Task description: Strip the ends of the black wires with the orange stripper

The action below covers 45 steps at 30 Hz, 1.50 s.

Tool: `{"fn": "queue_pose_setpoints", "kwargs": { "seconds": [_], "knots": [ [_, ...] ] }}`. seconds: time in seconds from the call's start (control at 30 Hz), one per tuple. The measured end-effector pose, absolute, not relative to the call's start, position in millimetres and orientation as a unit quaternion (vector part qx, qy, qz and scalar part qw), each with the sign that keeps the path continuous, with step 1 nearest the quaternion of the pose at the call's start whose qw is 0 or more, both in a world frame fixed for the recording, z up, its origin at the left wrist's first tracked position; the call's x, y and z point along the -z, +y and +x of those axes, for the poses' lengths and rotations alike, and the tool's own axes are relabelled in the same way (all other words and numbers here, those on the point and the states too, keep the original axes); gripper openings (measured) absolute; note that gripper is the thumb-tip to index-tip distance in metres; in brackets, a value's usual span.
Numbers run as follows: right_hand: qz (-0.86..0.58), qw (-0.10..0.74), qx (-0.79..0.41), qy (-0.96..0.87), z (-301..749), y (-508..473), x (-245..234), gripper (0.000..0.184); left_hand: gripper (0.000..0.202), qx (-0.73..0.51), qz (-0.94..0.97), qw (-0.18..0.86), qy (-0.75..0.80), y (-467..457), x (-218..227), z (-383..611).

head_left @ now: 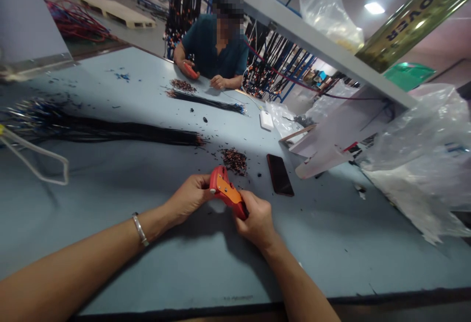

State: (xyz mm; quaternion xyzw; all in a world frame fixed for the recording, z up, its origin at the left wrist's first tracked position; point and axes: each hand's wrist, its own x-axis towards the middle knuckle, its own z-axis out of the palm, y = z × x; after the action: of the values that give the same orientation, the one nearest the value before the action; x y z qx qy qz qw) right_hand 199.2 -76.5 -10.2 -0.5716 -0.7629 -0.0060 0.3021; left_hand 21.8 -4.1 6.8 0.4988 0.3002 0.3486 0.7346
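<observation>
My right hand is wrapped around the handles of a red and orange wire stripper, held above the table. At the tool's head, my left hand has thumb and fingers pinched together against its left side. Whatever those fingers hold, if anything, is hidden by the hand and the tool. A silvery bracelet circles my left wrist. Just beyond the stripper lies a pile of small dark and copper-coloured wire scraps. Left of that pile, a long bundle of black wires stretches across the table.
A dark phone lies right of the scraps. Across the blue-grey table a person holds a red tool near a second wire bundle. A white wire frame stands at left; plastic bags hang at right.
</observation>
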Motion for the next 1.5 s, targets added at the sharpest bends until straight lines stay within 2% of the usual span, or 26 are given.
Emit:
{"fn": "queue_pose_setpoints", "kwargs": {
  "seconds": [0.4, 0.57, 0.67, 0.83, 0.93, 1.03, 1.13, 1.23, 1.4, 1.5],
  "knots": [
    [-0.585, 0.273, -0.002, -0.764, 201.0, -77.4, 11.6, 0.015, 0.024, -0.332, 0.545, 0.706, 0.309, -2.9, -2.3, 20.0],
    [-0.596, 0.312, -0.057, -0.737, 197.8, -77.2, 6.1, 0.012, 0.030, -0.348, 0.553, 0.685, 0.322, -3.1, -5.2, 20.6],
    [-0.611, 0.373, -0.178, -0.676, 196.8, -79.4, -2.0, 0.011, 0.027, -0.361, 0.564, 0.642, 0.374, -2.9, -8.0, 20.0],
    [-0.497, 0.492, -0.522, -0.489, 199.8, -84.0, -9.2, 0.027, 0.022, -0.413, 0.583, 0.558, 0.422, 0.9, -8.9, 16.8],
    [-0.435, 0.496, -0.646, -0.384, 201.1, -83.8, -8.6, 0.033, 0.022, -0.434, 0.579, 0.519, 0.456, 4.2, -7.6, 15.0],
    [-0.417, 0.478, -0.694, -0.341, 202.0, -83.6, -8.5, 0.036, 0.022, -0.466, 0.562, 0.484, 0.483, 8.3, -4.8, 13.3],
    [-0.425, 0.458, -0.694, -0.358, 204.5, -85.8, -10.6, 0.039, 0.020, -0.505, 0.538, 0.451, 0.502, 12.6, -0.9, 11.5],
    [-0.452, 0.447, -0.643, -0.428, 210.5, -87.7, -14.9, 0.041, 0.018, -0.527, 0.519, 0.438, 0.511, 15.2, 1.7, 10.3],
    [-0.569, 0.356, -0.392, -0.629, 222.7, -83.8, -24.8, 0.040, 0.018, -0.526, 0.515, 0.433, 0.520, 16.1, 1.9, 9.8],
    [-0.588, 0.299, -0.274, -0.700, 222.3, -82.0, -29.1, 0.049, 0.020, -0.535, 0.510, 0.425, 0.522, 18.4, 3.2, 9.0]
  ]
}}
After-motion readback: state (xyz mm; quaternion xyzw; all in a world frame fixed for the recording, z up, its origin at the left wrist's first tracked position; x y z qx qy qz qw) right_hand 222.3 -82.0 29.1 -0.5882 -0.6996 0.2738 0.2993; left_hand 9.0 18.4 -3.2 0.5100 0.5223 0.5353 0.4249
